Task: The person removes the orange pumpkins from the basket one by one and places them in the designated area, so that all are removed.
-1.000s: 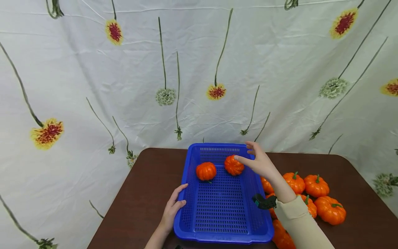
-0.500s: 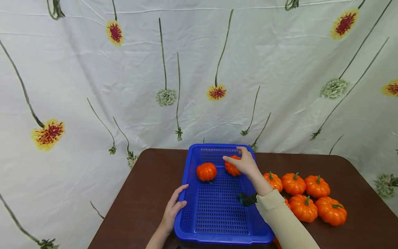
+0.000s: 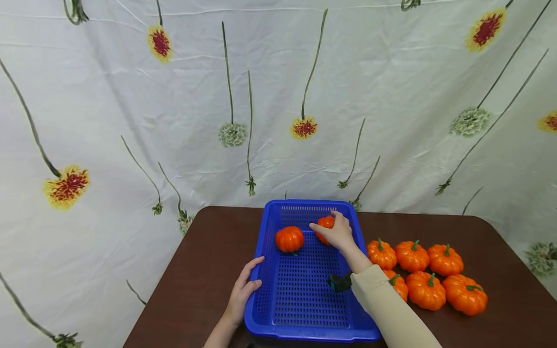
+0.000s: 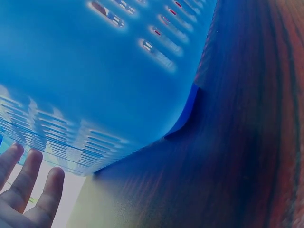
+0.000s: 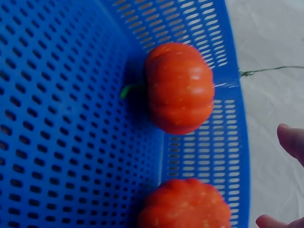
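Note:
A blue plastic basket (image 3: 304,333) with slotted walls stands on the table and holds two orange pumpkins. The left pumpkin (image 3: 289,239) lies on its side, its green stem showing in the right wrist view. My right hand (image 3: 341,236) is over the other pumpkin (image 5: 187,206), partly hiding it in the head view. Thumb and fingers are spread; in the right wrist view the fingertips (image 5: 290,140) appear apart from it. At the basket's left rim is my left hand (image 3: 239,292), its fingers (image 4: 29,173) extended beside the outer wall; whether they touch it, I cannot tell.
Several more orange pumpkins (image 3: 425,291) stand in rows on the dark brown table (image 3: 191,270), right of the basket. A white cloth with printed flowers (image 3: 196,96) hangs behind the table. A dark wrist camera (image 3: 339,282) hangs from my right wrist over the basket.
My right hand has moved left and down from the basket's right rim to over the right-hand pumpkin. The left hand and both pumpkins in the basket stay where they were.

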Motion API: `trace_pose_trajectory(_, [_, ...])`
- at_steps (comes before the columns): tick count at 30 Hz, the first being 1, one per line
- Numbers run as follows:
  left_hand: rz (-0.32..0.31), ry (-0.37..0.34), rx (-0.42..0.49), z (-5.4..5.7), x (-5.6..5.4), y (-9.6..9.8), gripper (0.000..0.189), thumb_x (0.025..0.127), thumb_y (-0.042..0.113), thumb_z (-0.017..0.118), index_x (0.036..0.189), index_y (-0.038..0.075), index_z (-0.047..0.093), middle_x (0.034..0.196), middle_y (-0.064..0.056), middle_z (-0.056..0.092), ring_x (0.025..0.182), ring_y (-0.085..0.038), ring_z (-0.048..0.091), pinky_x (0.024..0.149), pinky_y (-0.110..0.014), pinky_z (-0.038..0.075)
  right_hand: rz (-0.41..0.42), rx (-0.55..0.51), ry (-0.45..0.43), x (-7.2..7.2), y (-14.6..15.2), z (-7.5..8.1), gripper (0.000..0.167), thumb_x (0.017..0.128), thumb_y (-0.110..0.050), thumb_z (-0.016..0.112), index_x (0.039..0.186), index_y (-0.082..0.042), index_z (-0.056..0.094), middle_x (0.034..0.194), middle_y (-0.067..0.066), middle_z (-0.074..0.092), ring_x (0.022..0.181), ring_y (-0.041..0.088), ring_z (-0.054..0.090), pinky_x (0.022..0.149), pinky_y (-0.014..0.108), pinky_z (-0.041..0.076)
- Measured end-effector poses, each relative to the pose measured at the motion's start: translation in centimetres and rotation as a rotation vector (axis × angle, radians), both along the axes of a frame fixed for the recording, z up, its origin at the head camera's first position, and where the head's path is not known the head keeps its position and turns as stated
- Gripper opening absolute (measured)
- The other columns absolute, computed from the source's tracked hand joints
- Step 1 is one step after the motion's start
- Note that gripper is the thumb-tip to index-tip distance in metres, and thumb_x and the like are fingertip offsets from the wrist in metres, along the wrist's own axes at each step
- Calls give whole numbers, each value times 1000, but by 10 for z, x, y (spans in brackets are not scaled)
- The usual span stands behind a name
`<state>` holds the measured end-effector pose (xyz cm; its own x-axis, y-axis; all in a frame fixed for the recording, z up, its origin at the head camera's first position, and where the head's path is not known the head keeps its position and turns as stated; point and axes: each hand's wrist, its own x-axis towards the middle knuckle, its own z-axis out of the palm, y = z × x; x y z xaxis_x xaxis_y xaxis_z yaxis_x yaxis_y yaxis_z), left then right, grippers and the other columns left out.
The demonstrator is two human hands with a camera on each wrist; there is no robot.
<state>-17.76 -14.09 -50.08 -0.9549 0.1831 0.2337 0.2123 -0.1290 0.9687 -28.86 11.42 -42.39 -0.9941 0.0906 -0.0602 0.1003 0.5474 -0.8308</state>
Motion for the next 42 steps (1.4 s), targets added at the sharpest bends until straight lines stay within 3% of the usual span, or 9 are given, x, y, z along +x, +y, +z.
trace_pose_trajectory(9, [13,-8,-3,1,0,-3,49,87,2,43,136,2,40,132,-28,39,108,-37,49,83,-37,48,-54,-134,-86,-5,-5,-7,83,82,-33,68,144,0,23,141,30,21,124,48,27,96,58,33])
trace_pose_trajectory(17, [-7,-3,0,1,0,-1,49,88,3,42,137,2,39,132,-29,38,108,-38,48,83,-39,48,-84,-42,-61,-7,-11,-13,83,80,-33,70,144,-1,27,140,31,19,122,51,22,93,58,34])
trace_pose_trajectory(25, [-11,-7,0,1,-1,-1,50,88,3,41,138,1,37,132,-29,39,108,-38,49,83,-39,49,-59,-45,-88,-6,-11,-15,72,82,-33,68,140,-2,38,139,27,18,121,48,22,92,57,36])
trace_pose_trajectory(37, [-17,10,6,3,1,-1,48,89,2,41,137,-1,37,131,-29,38,108,-36,49,83,-39,48,-28,-22,-77,-4,-11,-18,41,85,-19,66,117,-2,47,123,30,35,106,47,45,86,54,42])
trace_pose_trajectory(42, [-11,-1,12,3,1,-1,48,88,2,42,136,-1,38,131,-28,38,108,-37,49,83,-39,49,-17,29,-83,-4,-10,-16,42,83,-19,68,116,-1,48,118,29,41,103,45,48,85,52,43])
